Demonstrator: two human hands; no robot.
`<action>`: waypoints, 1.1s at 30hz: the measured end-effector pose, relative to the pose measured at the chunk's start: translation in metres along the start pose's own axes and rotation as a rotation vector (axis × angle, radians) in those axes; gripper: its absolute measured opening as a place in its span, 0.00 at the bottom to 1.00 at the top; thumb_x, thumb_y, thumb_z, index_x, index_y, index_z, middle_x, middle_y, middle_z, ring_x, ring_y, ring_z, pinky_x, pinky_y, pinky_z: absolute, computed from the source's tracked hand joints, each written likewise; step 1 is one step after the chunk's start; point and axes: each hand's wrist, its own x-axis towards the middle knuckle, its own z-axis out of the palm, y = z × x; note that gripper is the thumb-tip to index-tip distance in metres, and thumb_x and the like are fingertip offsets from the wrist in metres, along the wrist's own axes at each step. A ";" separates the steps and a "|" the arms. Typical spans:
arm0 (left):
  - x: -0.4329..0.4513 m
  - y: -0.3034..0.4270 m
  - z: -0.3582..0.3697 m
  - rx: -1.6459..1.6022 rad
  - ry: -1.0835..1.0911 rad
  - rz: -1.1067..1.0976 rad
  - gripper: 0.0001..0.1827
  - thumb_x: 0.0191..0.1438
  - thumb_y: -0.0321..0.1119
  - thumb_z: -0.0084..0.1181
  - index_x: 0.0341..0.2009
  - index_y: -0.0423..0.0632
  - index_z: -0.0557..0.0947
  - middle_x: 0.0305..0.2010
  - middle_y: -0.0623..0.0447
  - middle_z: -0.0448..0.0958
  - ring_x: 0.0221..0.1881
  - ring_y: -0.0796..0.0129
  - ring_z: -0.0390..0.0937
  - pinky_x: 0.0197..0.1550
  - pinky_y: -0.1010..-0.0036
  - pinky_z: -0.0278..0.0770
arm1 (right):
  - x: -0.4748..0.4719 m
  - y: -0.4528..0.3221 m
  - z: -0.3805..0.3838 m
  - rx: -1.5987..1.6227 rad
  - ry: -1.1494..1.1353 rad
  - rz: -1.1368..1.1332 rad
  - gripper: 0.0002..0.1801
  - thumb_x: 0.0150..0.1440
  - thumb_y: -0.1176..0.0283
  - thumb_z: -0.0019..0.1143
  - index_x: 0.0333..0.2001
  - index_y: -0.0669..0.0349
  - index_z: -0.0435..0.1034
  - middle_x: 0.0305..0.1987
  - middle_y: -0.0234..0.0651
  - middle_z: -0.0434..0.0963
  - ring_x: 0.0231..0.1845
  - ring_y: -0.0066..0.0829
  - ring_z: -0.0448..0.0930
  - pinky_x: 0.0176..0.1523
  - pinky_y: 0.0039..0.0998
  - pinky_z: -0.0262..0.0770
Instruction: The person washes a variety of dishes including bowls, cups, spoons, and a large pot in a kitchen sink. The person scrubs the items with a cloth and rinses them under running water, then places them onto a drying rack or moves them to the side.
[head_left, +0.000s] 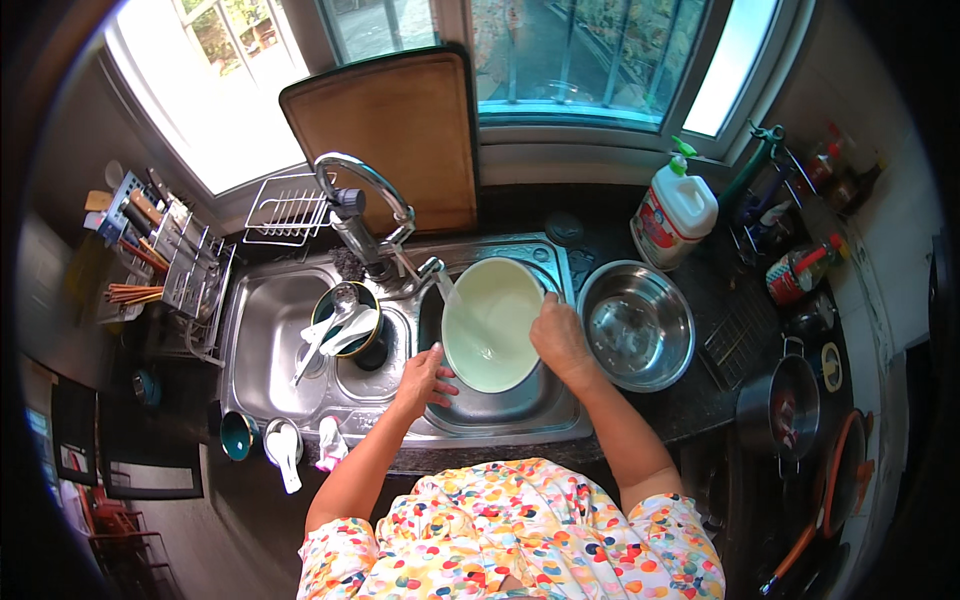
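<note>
A large pale-green bowl (499, 322) is tilted over the right sink basin, and water from the chrome faucet (360, 225) runs into it. My right hand (561, 339) grips the bowl's right rim. Beside the bowl's lower left side is my left hand (426, 381), its fingers apart and holding nothing; whether a fingertip touches the bowl I cannot tell. A dark bowl (324, 309) carrying white spoons (352, 330) and a ladle stands between the left basins. To the right of the sink rests a steel basin (636, 326) with a little water in it.
A cutting board (390, 135) leans at the window. Cutlery stands in a wire rack (191, 285) at the left. A white pump jug (673, 214) is behind the steel basin. A pot (780, 412) sits far right. Small bowls (240, 436) line the front left edge.
</note>
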 end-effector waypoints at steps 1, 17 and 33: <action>0.001 -0.001 0.001 -0.017 -0.005 -0.037 0.28 0.50 0.55 0.40 0.43 0.42 0.64 0.30 0.47 0.68 0.22 0.59 0.74 0.17 0.69 0.72 | 0.000 -0.001 0.014 0.013 -0.002 0.007 0.09 0.42 0.81 0.40 0.30 0.75 0.60 0.23 0.58 0.71 0.26 0.53 0.74 0.32 0.43 0.71; 0.043 -0.027 0.031 -0.256 0.353 0.187 0.16 0.39 0.22 0.40 0.37 0.36 0.64 0.25 0.45 0.69 0.16 0.61 0.70 0.07 0.70 0.69 | -0.029 0.019 0.156 1.027 -0.337 0.694 0.16 0.45 0.76 0.44 0.37 0.74 0.58 0.27 0.49 0.69 0.19 0.34 0.74 0.08 0.29 0.64; 0.039 0.014 -0.007 0.109 0.229 0.053 0.16 0.39 0.24 0.40 0.35 0.33 0.69 0.24 0.43 0.71 0.16 0.58 0.72 0.09 0.72 0.71 | 0.010 0.087 0.212 0.632 -0.005 0.506 0.13 0.40 0.70 0.51 0.27 0.70 0.71 0.21 0.44 0.74 0.24 0.32 0.76 0.28 0.32 0.68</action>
